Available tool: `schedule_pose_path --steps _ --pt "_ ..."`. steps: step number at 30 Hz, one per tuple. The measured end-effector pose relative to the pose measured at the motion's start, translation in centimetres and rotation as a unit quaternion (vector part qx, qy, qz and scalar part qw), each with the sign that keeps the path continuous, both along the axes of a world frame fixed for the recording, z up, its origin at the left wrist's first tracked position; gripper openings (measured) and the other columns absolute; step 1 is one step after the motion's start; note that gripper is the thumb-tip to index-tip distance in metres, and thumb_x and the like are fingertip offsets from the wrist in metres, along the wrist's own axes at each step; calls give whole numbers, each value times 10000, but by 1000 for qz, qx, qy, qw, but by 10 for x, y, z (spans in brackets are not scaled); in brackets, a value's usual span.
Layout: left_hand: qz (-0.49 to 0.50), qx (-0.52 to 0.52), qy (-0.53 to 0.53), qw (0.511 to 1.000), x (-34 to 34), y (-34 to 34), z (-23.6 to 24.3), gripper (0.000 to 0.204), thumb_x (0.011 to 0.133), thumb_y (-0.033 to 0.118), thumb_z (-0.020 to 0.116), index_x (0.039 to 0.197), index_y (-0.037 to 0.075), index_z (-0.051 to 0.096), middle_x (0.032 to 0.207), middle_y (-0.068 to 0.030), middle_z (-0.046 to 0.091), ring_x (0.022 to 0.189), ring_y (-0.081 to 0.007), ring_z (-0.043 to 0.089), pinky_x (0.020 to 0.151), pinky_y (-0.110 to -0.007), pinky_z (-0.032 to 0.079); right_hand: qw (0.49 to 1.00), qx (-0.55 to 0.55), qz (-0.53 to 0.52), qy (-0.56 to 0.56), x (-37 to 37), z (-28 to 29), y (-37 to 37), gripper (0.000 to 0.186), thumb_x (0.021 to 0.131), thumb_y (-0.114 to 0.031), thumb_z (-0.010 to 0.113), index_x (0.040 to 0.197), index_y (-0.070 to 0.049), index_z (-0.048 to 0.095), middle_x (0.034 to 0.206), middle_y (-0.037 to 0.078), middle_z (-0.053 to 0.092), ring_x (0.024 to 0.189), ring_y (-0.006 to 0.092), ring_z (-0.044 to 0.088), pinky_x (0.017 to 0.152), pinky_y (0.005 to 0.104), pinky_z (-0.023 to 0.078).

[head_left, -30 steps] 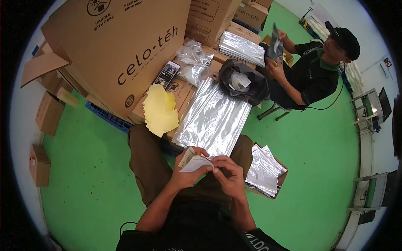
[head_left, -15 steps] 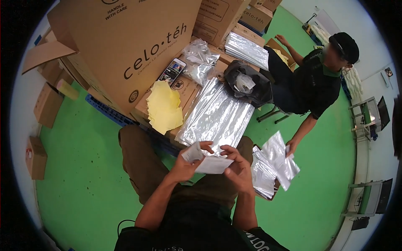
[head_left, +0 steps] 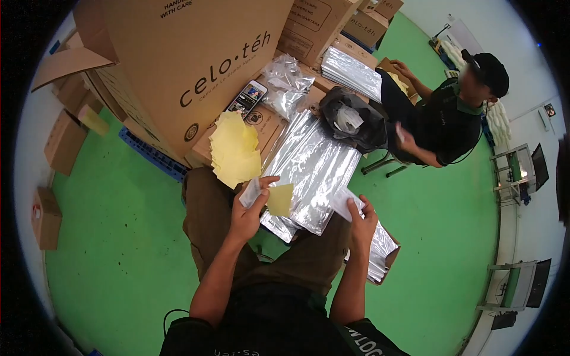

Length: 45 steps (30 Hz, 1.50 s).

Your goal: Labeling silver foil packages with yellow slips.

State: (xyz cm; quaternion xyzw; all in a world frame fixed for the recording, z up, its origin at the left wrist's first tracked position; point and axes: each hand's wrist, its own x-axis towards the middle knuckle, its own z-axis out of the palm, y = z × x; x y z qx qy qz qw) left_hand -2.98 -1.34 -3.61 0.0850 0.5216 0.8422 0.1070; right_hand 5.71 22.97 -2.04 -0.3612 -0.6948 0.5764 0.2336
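My left hand (head_left: pixel 248 210) grips a small folded white slip (head_left: pixel 251 193). A yellow square of paper (head_left: pixel 279 200) is beside its fingers over the silver pouches (head_left: pixel 314 172); I cannot tell if it is held. My right hand (head_left: pixel 362 219) grips a white printed slip (head_left: pixel 343 203) at the right edge of that pouch pile. A heap of torn yellow paper (head_left: pixel 234 148) lies just beyond my left hand on cartons. A phone (head_left: pixel 244 101), a clear plastic bag (head_left: pixel 286 83) and a black bag (head_left: pixel 353 118) with pale plastic in it lie farther back.
Large cardboard boxes (head_left: pixel 148 59) rise at back left, with a blue pallet (head_left: pixel 151 157) below. A co-worker (head_left: pixel 445 118) in black sits at right, near a second pouch stack (head_left: pixel 350 71). A box of silver pouches (head_left: pixel 383 255) stands right of my knee on the green floor (head_left: pixel 445 249).
My hands have moved up and apart, each with a slip, exposing the yellow square. The co-worker's lower hand reached to the box with a silver pouch, then withdrew without it.
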Motion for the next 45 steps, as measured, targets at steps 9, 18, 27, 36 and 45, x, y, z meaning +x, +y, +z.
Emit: schedule_pose_path --steps 9,18,27,36,45 --pt "-114 39 -281 952 0 38 -32 438 1008 174 310 1421 31 343 1448 -60 417 1337 -222 390 1085 -397 351 927 291 -40 -235 -96 -40 -15 658 633 -563 773 849 54 696 1409 288 353 1318 439 282 1064 560 228" --pt "-79 150 -297 940 0 45 -38 468 1005 160 329 1454 42 268 1462 -78 391 1359 -229 364 1092 -404 351 860 409 -61 -300 -69 -41 22 588 651 -534 761 854 9 662 1384 223 401 1288 426 311 1040 576 205" --pt "-54 80 -294 951 4 42 -32 409 970 88 422 1376 44 402 1378 -27 491 1284 -157 451 1022 -367 423 908 360 -79 -198 -54 -49 26 280 669 -309 798 746 -85 647 873 125 643 897 317 594 865 478 361" --pt "124 -140 -53 981 -18 23 -5 130 871 88 668 933 -18 627 807 -39 628 665 -130 604 618 -276 512 969 199 -41 -144 -29 -65 44 296 724 -304 768 755 -28 667 667 92 665 613 237 652 609 356 502" --pt "193 -555 118 801 -86 -33 2 192 792 167 698 801 -26 691 699 -150 674 630 -235 659 627 -356 496 978 175 -43 -105 -27 -56 33 297 736 -253 779 816 -4 640 658 75 650 584 174 621 585 327 488"
